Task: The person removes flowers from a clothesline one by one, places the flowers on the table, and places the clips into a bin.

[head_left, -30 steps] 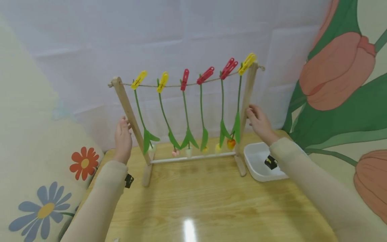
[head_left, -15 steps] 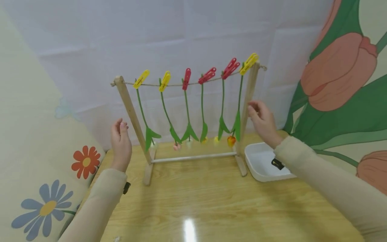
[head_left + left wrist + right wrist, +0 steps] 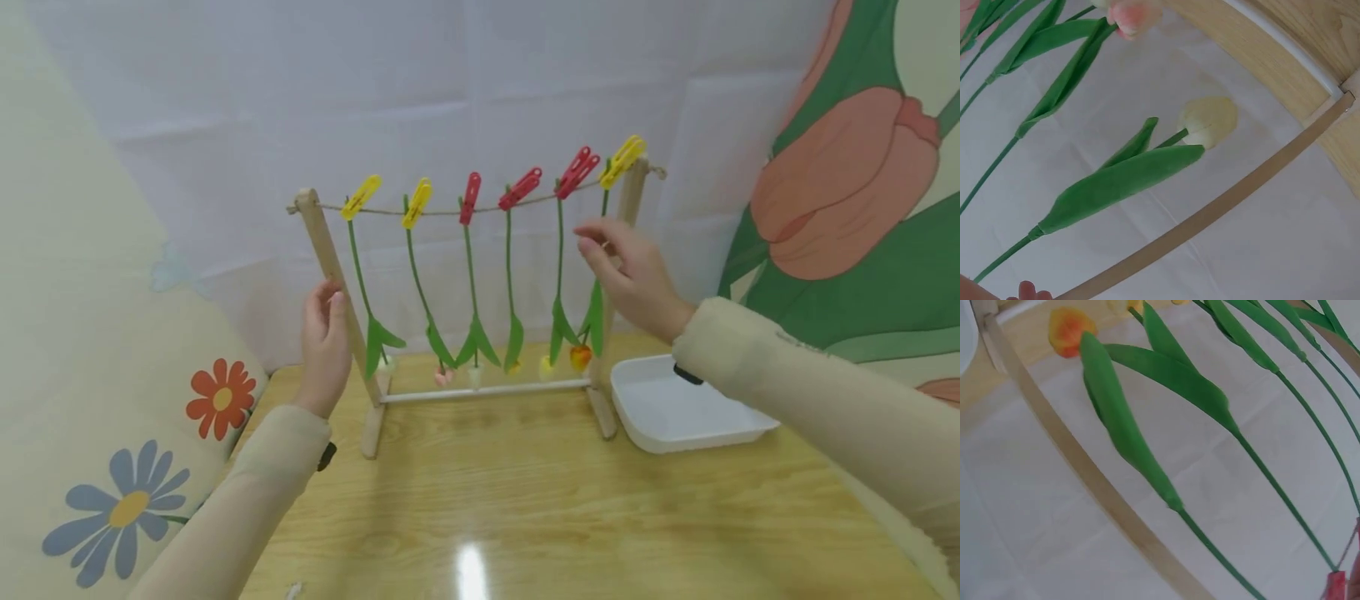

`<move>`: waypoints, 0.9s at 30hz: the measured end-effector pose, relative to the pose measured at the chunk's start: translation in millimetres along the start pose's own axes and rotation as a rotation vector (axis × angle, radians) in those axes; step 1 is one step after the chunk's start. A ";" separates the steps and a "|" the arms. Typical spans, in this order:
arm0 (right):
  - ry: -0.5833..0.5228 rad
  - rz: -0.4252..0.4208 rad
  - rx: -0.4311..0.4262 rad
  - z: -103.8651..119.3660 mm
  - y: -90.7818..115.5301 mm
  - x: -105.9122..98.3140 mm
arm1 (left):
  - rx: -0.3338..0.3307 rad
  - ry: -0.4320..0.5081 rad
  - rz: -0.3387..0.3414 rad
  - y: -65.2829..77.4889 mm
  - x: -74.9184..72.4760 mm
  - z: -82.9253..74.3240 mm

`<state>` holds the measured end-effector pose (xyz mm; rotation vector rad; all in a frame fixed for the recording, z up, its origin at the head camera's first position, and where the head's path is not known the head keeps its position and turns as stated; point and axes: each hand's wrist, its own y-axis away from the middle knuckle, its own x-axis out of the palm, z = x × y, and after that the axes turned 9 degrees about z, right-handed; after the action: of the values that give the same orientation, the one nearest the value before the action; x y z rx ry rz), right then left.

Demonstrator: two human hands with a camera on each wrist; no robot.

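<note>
Artificial tulips hang upside down from a string (image 3: 442, 213) on a wooden rack, each under a clothespin. My left hand (image 3: 326, 346) is beside the left post (image 3: 318, 233), fingers loosely bent; I cannot tell whether they touch it. Its fingertips (image 3: 1027, 291) show near the post in the left wrist view. My right hand (image 3: 633, 275) is raised before the right post, thumb and index apart, overlapping the stem of the orange tulip (image 3: 581, 358). Nothing shows between its fingers. A yellow clothespin (image 3: 622, 161) and a red clothespin (image 3: 577, 172) sit above it. A white tulip (image 3: 1209, 122) hangs nearest the left post.
A white plastic tray (image 3: 675, 408) stands on the wooden table (image 3: 495, 500), right of the rack. The white bar (image 3: 487, 391) joins the rack's feet. A white cloth (image 3: 285, 108) hangs behind, and flower-patterned walls stand at both sides.
My right hand has moved left and up from beside the right post to in front of it. My left hand drew slightly off the left post, then came back to it.
</note>
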<state>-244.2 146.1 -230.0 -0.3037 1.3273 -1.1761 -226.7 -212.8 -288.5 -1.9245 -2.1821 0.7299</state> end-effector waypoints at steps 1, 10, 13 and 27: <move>0.014 -0.003 -0.021 1.5 -5.0 0.0 | 0.007 0.010 0.006 -0.8 1.4 -2.1; 0.064 0.018 -0.181 13.2 -46.6 2.7 | 0.050 -0.021 0.060 -14.2 7.1 -13.2; 0.055 0.049 -0.198 19.3 -57.7 6.3 | 0.042 -0.026 0.067 -18.4 7.9 -16.8; 0.088 0.436 0.184 45.8 -112.1 22.2 | -0.008 -0.088 0.148 -28.3 12.9 -27.0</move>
<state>-263.6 59.6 -144.5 0.1674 1.2693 -0.9381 -243.1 -195.1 -255.1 -2.1146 -2.1111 0.8458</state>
